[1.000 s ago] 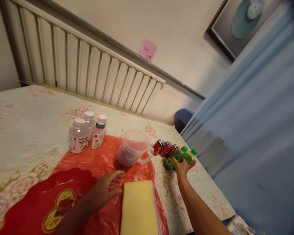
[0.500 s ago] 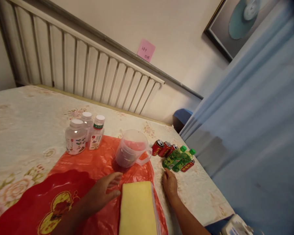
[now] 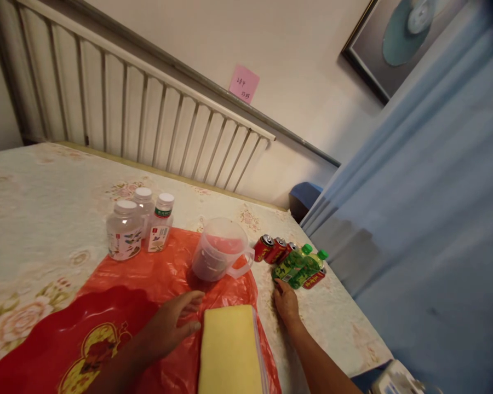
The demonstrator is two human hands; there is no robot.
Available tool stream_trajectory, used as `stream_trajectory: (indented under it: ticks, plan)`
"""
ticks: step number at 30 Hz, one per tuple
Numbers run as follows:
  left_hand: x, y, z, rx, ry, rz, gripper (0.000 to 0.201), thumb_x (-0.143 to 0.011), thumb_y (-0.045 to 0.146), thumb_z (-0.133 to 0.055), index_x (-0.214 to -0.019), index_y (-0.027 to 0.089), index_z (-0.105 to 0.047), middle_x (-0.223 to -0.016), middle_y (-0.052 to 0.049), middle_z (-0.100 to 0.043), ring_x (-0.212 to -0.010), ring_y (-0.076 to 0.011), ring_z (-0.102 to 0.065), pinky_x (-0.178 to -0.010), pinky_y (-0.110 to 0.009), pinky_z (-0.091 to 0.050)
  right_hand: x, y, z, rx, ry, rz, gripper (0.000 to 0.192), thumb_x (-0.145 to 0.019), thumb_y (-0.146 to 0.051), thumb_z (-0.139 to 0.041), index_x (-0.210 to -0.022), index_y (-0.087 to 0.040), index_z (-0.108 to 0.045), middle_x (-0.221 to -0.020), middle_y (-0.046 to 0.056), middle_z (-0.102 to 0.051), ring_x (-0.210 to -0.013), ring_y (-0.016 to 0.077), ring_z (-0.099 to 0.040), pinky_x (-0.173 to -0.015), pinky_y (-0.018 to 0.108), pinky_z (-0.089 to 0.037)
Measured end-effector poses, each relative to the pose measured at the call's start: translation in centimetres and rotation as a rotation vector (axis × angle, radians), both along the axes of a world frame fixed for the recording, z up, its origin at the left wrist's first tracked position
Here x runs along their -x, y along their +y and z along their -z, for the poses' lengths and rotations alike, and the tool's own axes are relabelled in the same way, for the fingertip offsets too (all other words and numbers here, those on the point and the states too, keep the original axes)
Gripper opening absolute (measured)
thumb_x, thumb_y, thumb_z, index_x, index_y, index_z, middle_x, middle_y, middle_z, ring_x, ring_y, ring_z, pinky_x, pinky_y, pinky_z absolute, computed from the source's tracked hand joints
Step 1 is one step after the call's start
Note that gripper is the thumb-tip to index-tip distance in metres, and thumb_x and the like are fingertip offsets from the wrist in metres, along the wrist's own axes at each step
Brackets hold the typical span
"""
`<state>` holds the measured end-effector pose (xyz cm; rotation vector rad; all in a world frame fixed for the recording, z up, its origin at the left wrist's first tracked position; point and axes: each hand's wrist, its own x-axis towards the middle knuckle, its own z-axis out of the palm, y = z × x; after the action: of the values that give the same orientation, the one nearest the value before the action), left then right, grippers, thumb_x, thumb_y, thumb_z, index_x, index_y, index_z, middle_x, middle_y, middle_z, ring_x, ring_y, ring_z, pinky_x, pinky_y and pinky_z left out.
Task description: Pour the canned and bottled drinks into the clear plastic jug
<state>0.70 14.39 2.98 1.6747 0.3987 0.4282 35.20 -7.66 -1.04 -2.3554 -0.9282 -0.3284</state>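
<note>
The left hand [image 3: 173, 324] lies open, palm down, on the crinkled red plastic bag [image 3: 119, 306] beside a flat yellow pack [image 3: 230, 350]. The right hand [image 3: 286, 302] rests open on the bed [image 3: 45, 186], apparently just short of the green-capped plastic bottles [image 3: 298, 266].

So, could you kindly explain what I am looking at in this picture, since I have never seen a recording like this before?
The camera sits on a person's head and looks down at their own bare hands; no machine is involved. The left hand rests open on a red plastic bag beside a yellow pad. The right hand lies empty on the flowered bedspread, just short of two green bottles lying by red cans. A clear jug and three white-capped bottles stand further back. Neither hand holds anything.
</note>
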Motion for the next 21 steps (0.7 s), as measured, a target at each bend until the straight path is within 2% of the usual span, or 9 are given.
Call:
stream_trajectory:
  ticks: [6, 12, 17, 19, 21]
  plan:
    - [0.0, 0.1, 0.1, -0.02, 0.017, 0.018, 0.057, -0.073, 0.033, -0.066, -0.127, 0.02, -0.057, -0.125, -0.012, -0.067, -0.113, -0.0291, -0.063, -0.099, -0.042, -0.05, -0.2, 0.2, -0.5, -0.014, 0.025, -0.012, 0.046, -0.072, -0.023, -0.049, -0.11, -0.012, -0.072, -0.104, 0.014, -0.073, -0.091, 0.0251, -0.068, -0.088, 0.036, -0.052]
    - [0.4, -0.3, -1.5, -0.035, 0.05, 0.021, 0.056, -0.073, 0.031, -0.064, -0.126, 0.017, -0.057, -0.126, -0.013, -0.066, -0.114, -0.0283, -0.062, -0.099, -0.039, -0.049, 0.1, 0.4, -0.9, -0.049, 0.086, 0.024, 0.045, -0.068, -0.027, -0.052, -0.105, -0.015, -0.073, -0.104, 0.012, -0.074, -0.093, 0.0265, -0.068, -0.089, 0.038, -0.052]
    - [0.8, -0.7, -3.0, -0.038, 0.07, -0.024, 0.054, -0.071, 0.027, -0.06, -0.124, 0.018, -0.058, -0.123, -0.012, -0.067, -0.111, -0.0261, -0.063, -0.095, -0.037, -0.05, 2.5, 0.0, -1.0, -0.122, 0.157, 0.135, 0.046, -0.071, -0.043, -0.046, -0.098, -0.016, -0.071, -0.077, 0.01, -0.074, -0.072, 0.0301, -0.069, -0.07, 0.041, -0.054]
    - [0.9, -0.7, -3.3, -0.035, 0.066, -0.047, 0.053, -0.071, 0.026, -0.059, -0.122, 0.015, -0.058, -0.121, -0.013, -0.067, -0.109, -0.0255, -0.064, -0.094, -0.037, -0.05, 4.1, 0.2, -1.7, -0.173, 0.173, 0.155, 0.044, -0.072, -0.049, -0.045, -0.095, -0.019, -0.069, -0.077, 0.009, -0.074, -0.072, 0.0297, -0.069, -0.069, 0.04, -0.054]
    - [1.1, -0.6, -3.5, -0.036, 0.057, -0.08, 0.05, -0.07, 0.025, -0.058, -0.119, 0.014, -0.059, -0.118, -0.014, -0.067, -0.106, -0.0247, -0.064, -0.092, -0.036, -0.05, 5.7, 0.7, -3.2, -0.277, 0.228, 0.174, 0.042, -0.069, -0.053, -0.05, -0.091, -0.021, -0.067, -0.08, 0.008, -0.074, -0.074, 0.0288, -0.069, -0.069, 0.038, -0.054]
